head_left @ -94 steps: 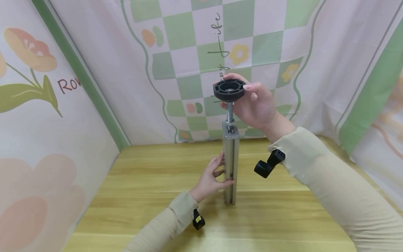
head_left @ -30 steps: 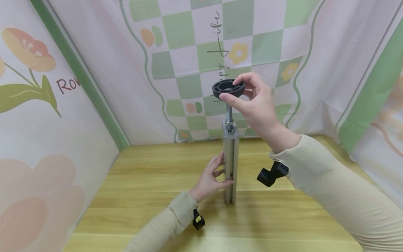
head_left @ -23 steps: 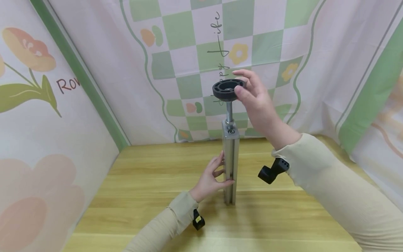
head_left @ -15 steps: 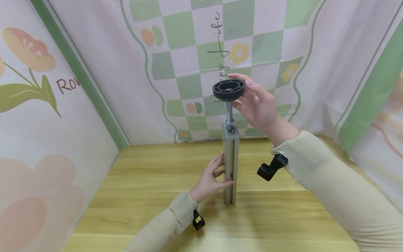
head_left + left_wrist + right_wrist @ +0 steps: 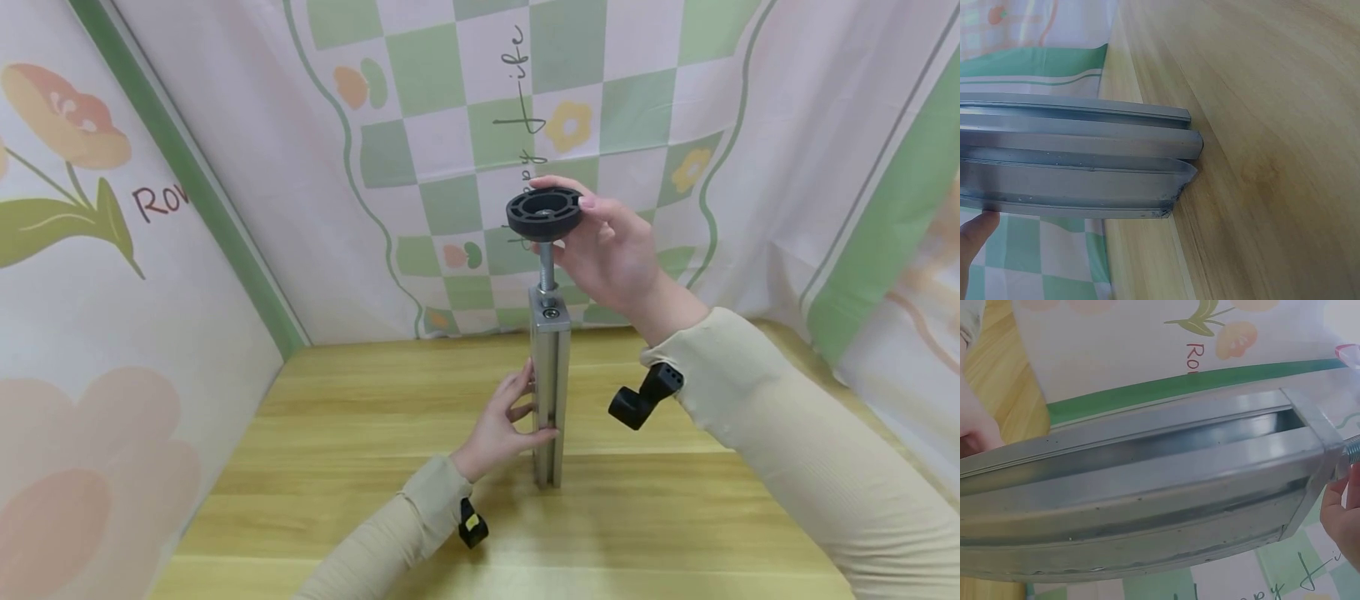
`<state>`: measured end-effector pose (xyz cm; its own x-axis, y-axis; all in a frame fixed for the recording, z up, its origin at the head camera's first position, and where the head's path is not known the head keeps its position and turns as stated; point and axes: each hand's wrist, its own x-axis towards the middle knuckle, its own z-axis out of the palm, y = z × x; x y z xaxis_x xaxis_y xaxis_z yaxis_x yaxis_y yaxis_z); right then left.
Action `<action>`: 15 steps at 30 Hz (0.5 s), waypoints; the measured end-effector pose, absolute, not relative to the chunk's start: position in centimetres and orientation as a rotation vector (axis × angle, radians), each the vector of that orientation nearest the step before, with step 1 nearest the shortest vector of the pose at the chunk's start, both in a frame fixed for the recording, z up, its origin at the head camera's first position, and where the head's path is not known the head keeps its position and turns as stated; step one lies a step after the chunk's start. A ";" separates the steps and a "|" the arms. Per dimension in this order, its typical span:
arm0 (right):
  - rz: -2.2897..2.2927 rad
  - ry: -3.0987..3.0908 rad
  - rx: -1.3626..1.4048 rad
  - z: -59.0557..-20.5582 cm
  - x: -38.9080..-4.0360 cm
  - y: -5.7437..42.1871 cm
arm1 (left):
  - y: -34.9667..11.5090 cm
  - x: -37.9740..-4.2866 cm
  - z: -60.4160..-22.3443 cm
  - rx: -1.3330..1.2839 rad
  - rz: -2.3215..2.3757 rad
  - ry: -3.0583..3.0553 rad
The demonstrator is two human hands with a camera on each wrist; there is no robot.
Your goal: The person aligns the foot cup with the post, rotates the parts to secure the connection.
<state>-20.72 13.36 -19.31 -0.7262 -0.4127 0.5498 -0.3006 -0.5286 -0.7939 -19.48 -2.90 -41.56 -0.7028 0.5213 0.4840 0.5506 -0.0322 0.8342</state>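
Note:
An aluminium extrusion profile stands upright on the table in the head view, with a screwed plate capping its top. From that plate rises a threaded bolt carrying a black round levelling foot. My left hand holds the profile at about mid-height, thumb on the near side and fingers on the left. Up at the foot, my right hand grips the rim with the thumb on its right edge and fingers behind, partly hidden. The left wrist view shows the profile's lower end at the wood.
The wooden table spreads around the profile. Behind it hangs a green-and-white checkered curtain, and a flowered cloth wall stands at the left. Each wrist carries a small black camera mount, such as the right one.
My right thumb came off the front of the levelling foot, the hand swung back to the right and behind, and it grips the rim again. The left hand and profile stayed put.

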 end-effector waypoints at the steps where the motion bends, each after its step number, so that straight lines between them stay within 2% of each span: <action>1: -2.441 1.487 -1.131 -19.3 -20.8 13.4 | -2.9 -19.5 -41.5 -1.202 -1.890 -2.167; 15: -2.425 1.561 -1.139 -19.5 -20.9 13.8 | -2.7 -19.4 -41.6 -1.197 -1.902 -2.149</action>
<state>-20.87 13.79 -19.52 -0.7293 -0.4019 0.5537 -0.3375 -0.4927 -0.8021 -19.39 -2.73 -41.62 -0.7032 0.5126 0.4928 0.5514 -0.0444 0.8331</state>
